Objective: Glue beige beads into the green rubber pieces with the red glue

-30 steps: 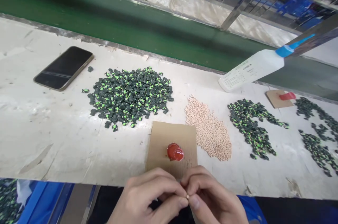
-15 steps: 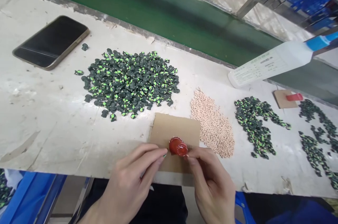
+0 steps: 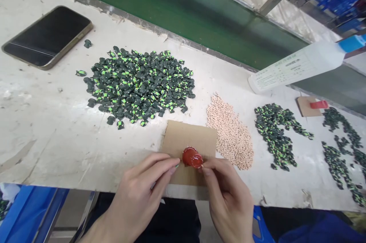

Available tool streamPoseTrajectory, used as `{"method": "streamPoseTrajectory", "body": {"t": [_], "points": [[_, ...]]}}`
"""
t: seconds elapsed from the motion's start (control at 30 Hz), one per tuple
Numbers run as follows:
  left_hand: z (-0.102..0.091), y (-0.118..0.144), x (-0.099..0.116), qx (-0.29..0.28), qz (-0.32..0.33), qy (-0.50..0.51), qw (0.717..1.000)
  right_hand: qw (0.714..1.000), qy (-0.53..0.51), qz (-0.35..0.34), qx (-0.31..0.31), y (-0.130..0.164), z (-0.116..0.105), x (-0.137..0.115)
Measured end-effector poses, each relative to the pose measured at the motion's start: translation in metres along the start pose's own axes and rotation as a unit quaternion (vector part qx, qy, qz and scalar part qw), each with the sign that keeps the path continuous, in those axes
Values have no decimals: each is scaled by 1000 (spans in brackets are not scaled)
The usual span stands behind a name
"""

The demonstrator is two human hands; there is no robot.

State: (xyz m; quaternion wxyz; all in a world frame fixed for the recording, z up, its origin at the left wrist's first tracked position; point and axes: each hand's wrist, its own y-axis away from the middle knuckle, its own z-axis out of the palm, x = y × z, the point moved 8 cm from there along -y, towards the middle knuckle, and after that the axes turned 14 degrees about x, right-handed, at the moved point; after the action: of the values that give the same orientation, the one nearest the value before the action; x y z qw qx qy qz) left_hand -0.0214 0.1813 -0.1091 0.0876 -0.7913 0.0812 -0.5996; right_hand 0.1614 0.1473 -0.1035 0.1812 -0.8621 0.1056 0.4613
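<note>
Red blob (image 3: 192, 157) on cardboard (image 3: 188, 142) lies between both hands' fingers (image 3: 171, 166).

Both hands low at near edge, L hand (image 3: 137, 193) & R hand (image 3: 228, 197) fingers pinched, tips nearly meeting.

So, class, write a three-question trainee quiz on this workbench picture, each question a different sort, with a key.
1. True or false: the phone lies on the green belt.
2. What lies between the cardboard and the smaller green-black pile? A beige pellets B screws C coins
3. Both hands meet at a red ____.

Key: 1 false, it lies on the white bench. 2 A, beige pellets. 3 blob, between left hand and right hand.
</note>
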Motion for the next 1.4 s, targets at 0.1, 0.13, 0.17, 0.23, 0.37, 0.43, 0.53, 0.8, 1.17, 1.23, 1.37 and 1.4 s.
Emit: {"method": "streamPoseTrajectory", "body": {"t": [0.1,0.13,0.17,0.23,0.37,0.43,0.53,0.8,1.17,1.23,1.37,1.4], "points": [[-4,0,0,12,-20,11,1000,999,-18,29,24,0,-7,1],[-6,0,0,21,-37,16,999,998,-30,44,34,0,-10,2],[-8,0,0,30,-62,24,997,996,-48,65,38,0,-13,2],[-7,1,1,36,-133,65,988,986,-109,120,32,1,-17,4],[13,9,4,10,-328,212,921,940,-269,207,-12,4,-15,1],[25,16,5,3,-413,258,873,928,-304,213,-30,6,-14,-4],[38,24,8,-7,-484,294,824,926,-309,213,-27,11,-15,-9],[45,31,13,-9,-520,327,789,932,-264,241,65,22,-21,-19],[40,30,13,-2,-506,304,807,958,-205,194,56,18,-23,-25],[39,30,13,-4,-500,302,811,967,-186,169,39,15,-24,-27],[37,31,16,3,-495,315,810,979,-160,116,-44,5,-23,-31],[37,31,16,9,-498,323,805,979,-158,110,-66,4,-22,-31]]}}
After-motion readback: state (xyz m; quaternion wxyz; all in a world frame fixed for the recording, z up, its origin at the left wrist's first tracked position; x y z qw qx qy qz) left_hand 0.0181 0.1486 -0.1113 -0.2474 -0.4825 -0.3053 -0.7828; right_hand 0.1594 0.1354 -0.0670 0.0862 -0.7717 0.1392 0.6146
